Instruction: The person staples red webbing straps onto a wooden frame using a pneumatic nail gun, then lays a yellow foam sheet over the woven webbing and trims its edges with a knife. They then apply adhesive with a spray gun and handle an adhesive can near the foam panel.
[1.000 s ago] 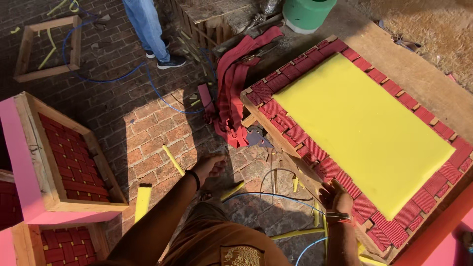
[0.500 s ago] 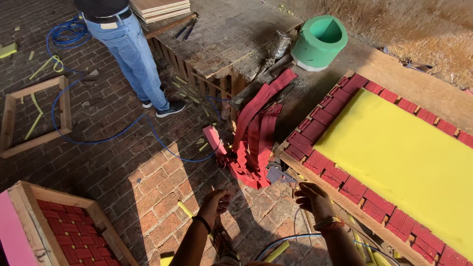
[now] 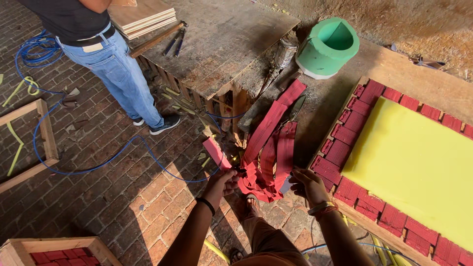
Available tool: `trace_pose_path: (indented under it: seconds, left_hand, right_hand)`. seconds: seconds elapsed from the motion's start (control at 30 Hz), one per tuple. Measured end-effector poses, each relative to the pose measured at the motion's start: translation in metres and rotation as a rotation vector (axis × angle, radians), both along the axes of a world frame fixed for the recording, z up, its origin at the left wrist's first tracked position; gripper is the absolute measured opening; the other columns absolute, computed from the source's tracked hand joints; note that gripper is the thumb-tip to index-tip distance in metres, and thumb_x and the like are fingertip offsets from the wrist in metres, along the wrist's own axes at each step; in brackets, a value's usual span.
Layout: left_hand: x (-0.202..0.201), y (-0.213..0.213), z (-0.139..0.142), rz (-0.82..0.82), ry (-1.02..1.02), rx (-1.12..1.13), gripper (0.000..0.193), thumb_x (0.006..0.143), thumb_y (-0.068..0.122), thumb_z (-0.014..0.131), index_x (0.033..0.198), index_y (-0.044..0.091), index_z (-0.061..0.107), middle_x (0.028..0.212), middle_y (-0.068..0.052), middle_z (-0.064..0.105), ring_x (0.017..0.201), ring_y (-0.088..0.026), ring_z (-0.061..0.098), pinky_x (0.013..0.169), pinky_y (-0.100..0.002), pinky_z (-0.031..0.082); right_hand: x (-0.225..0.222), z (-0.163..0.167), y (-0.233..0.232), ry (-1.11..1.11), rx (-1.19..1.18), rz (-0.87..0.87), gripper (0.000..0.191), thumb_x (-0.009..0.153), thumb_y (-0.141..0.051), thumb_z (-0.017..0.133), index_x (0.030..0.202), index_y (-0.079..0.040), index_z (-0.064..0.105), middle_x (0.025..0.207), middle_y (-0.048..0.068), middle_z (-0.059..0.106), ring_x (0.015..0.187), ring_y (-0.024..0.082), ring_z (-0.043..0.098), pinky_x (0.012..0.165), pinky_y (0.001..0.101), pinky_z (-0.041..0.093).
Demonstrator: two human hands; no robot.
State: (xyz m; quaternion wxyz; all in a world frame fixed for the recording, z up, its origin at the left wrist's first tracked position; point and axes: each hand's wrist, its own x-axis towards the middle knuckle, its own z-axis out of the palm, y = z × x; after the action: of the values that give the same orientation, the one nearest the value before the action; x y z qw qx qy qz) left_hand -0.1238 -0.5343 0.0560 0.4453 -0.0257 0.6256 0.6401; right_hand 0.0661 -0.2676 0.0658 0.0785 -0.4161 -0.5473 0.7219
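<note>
At the bottom of the view, the person's own knee in brown trousers [image 3: 268,239] and a foot in a sandal [image 3: 253,201] stand on the red brick floor [image 3: 123,197]. In the bottom left corner is a wooden frame with red webbing inside [image 3: 51,250].

The left hand [image 3: 222,180], with a black band on the wrist, is closed around the low end of a bundle of red woven webbing straps [image 3: 270,152]; the fingers are curled and pinch the strap material. The right hand [image 3: 308,183], with a bracelet on the wrist, is half closed at the other side of the same bundle and touches its lower edge; I cannot tell if it really grips it. The straps hang from the edge of the worn wooden workbench [image 3: 221,44] down to the floor between both hands. A small red roll of webbing [image 3: 216,151] lies just beside the left hand.

To the right lies a large wooden frame crossed with red webbing [image 3: 345,152], and a flat yellow foam sheet [image 3: 419,162] rests on it.

A thin blue hose [image 3: 98,162] runs over the bricks on the left, past an empty wooden frame [image 3: 44,133].

Farther away, a green plastic round container [image 3: 327,47] stands on the bench near a metal tool [image 3: 285,51]. A second person in blue jeans [image 3: 118,74] stands beside the bench, close to a stack of flat wooden boards [image 3: 143,17].
</note>
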Motion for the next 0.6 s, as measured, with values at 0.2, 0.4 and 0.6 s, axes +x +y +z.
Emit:
trace_pose_path:
  seconds: [0.2,0.4,0.6]
  left_hand:
    - [-0.089,0.021,-0.017,0.021,-0.002,-0.168,0.027,0.094,0.038,0.064,0.108,0.016,0.072,0.098,0.0,0.075,0.085,-0.013,0.07,0.079,-0.033,0.053]
    - [-0.197,0.075,-0.029,0.046,0.007,-0.208,0.031,0.095,0.038,0.064,0.111,0.012,0.07,0.101,0.0,0.074,0.088,-0.014,0.069,0.083,-0.035,0.051]
    - [-0.258,0.116,-0.038,0.072,-0.007,-0.198,0.037,0.093,0.037,0.063,0.116,0.01,0.072,0.103,-0.002,0.076,0.087,-0.016,0.07,0.081,-0.034,0.054]
  right_hand:
    - [-0.146,-0.017,0.057,0.037,-0.012,0.027,0.032,0.096,-0.026,0.067,0.12,-0.004,0.071,0.096,0.007,0.076,0.075,0.016,0.068,0.067,0.0325,0.055]
    - [-0.335,-0.031,0.131,-0.021,0.004,0.109,0.036,0.097,-0.027,0.064,0.126,-0.006,0.068,0.102,0.01,0.074,0.071,0.017,0.069,0.06,0.0318,0.057]
    - [-0.451,-0.047,0.188,-0.129,0.22,-0.054,0.062,0.083,-0.029,0.076,0.133,-0.004,0.051,0.106,0.017,0.074,0.074,0.026,0.076,0.062,0.0405,0.063]
